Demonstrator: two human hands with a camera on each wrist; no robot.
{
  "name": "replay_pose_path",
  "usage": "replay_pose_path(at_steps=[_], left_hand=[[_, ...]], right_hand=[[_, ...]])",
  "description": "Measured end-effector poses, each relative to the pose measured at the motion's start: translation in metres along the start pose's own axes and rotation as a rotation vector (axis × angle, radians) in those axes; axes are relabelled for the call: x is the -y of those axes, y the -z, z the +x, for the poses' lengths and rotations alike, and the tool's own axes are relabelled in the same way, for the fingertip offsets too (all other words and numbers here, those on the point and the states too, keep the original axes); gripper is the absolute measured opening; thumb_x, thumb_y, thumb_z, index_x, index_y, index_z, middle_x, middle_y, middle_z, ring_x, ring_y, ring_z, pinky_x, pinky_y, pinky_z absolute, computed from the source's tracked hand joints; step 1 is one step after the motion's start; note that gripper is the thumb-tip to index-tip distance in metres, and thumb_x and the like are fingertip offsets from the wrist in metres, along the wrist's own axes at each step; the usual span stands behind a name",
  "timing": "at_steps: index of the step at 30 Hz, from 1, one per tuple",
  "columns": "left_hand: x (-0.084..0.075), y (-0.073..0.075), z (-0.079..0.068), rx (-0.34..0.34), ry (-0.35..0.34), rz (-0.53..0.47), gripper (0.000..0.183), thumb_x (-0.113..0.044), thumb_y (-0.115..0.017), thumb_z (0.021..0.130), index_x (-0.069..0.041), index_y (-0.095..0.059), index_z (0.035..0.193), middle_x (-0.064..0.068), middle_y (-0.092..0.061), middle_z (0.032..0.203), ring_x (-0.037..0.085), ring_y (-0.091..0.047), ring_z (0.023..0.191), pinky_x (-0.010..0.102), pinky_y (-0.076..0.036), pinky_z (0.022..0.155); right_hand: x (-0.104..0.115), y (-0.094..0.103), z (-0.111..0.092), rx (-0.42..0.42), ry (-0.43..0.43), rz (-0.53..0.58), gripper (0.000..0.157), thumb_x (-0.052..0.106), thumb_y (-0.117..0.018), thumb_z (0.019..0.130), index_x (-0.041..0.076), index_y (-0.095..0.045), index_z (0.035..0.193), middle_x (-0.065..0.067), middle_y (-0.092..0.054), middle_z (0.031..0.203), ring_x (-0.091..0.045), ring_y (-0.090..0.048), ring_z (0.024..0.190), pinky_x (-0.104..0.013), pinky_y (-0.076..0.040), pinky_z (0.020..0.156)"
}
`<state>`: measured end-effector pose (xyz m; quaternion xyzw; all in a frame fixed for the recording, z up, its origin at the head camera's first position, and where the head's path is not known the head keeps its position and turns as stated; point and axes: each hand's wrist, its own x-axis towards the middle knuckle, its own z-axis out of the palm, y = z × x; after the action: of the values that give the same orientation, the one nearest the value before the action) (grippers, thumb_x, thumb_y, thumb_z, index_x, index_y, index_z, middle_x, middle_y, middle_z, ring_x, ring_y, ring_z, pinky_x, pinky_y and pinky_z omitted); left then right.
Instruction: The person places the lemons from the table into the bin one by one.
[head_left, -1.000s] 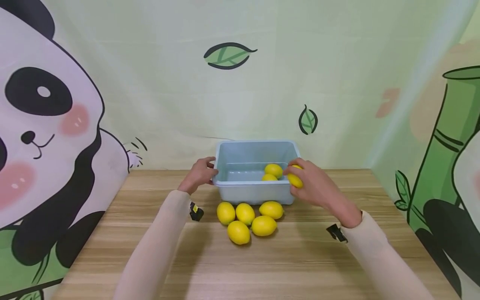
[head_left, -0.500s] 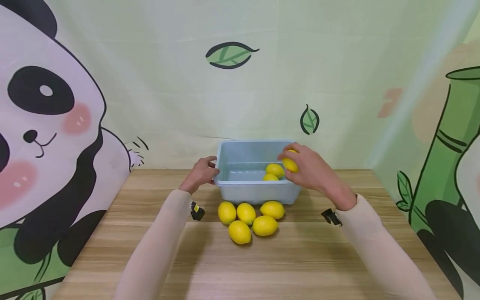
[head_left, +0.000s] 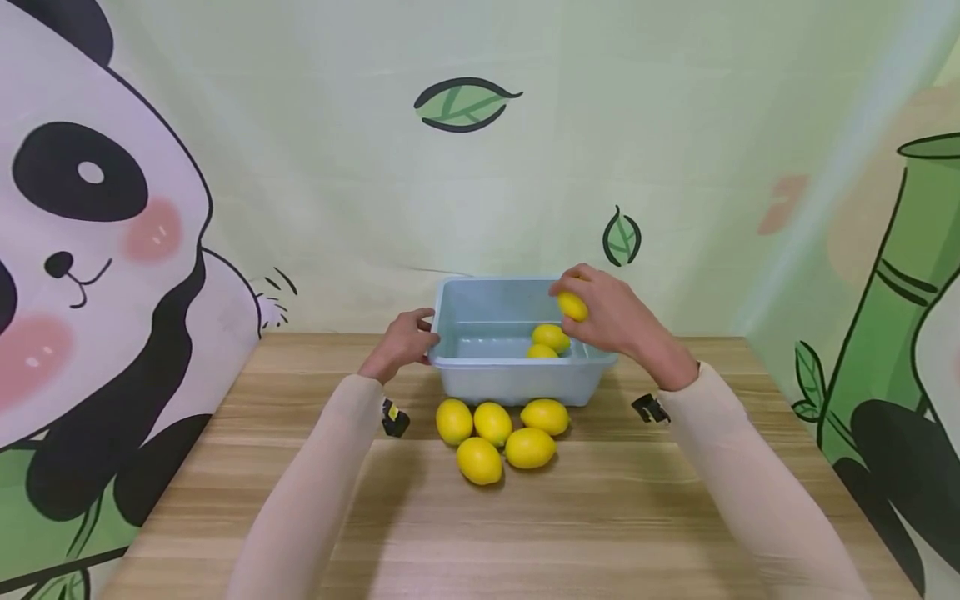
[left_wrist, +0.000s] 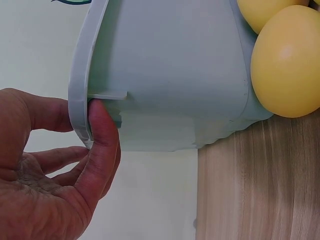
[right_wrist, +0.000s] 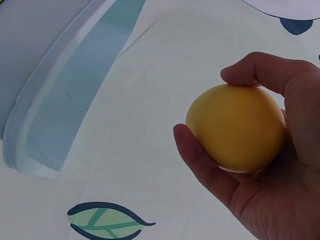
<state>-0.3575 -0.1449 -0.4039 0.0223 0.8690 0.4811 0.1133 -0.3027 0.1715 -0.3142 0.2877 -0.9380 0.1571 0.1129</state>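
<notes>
A light blue plastic basin [head_left: 517, 385] stands at the far side of the table. My left hand [head_left: 402, 340] grips its left rim, thumb and fingers on either side of the edge in the left wrist view. Above the basin's right part, my right hand [head_left: 611, 312] holds a yellow lemon [head_left: 573, 306]; the right wrist view shows thumb and fingers curled round this lemon [right_wrist: 237, 127]. Inside the basin lie two lemons, one [head_left: 551, 337] behind the other [head_left: 542, 352], which the front rim partly hides. Several more lemons [head_left: 530, 448] are grouped on the table before the basin.
The wooden table [head_left: 600, 517] ends at a pale green backdrop [head_left: 337, 167] close behind the basin. Printed on that cloth are pandas, leaves and bamboo. Small black devices sit at both wrists, the right one [head_left: 649, 408] beside the sleeve.
My right hand has risen with its lemon from the basin's right front edge, moving up and somewhat left over the basin. My left hand stays on the rim.
</notes>
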Motion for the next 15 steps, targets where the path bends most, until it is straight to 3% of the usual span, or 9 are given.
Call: replay_pose_path(at_steps=[6, 15], left_hand=[[-0.001, 0.0, -0.001, 0.007, 0.003, 0.0, 0.064, -0.011, -0.056, 0.094, -0.006, -0.031, 0.153, 0.024, -0.05, 0.139, 0.04, -0.06, 0.116, 0.035, -0.061, 0.079], [-0.001, 0.001, -0.001, -0.004, 0.002, 0.014, 0.063, -0.012, -0.056, 0.094, -0.007, -0.033, 0.152, 0.022, -0.051, 0.137, 0.034, -0.062, 0.109, 0.034, -0.061, 0.077]], right_hand=[[-0.002, -0.002, 0.012, 0.022, -0.028, 0.004, 0.034, 0.017, -0.064, 0.086, 0.01, -0.066, 0.119, -0.013, -0.057, 0.13, -0.032, -0.057, 0.107, -0.046, -0.051, 0.092], [-0.01, -0.006, 0.03, 0.054, -0.039, -0.025, 0.036, 0.018, -0.064, 0.084, 0.011, -0.066, 0.119, -0.013, -0.058, 0.128, -0.03, -0.057, 0.099, -0.039, -0.049, 0.078]])
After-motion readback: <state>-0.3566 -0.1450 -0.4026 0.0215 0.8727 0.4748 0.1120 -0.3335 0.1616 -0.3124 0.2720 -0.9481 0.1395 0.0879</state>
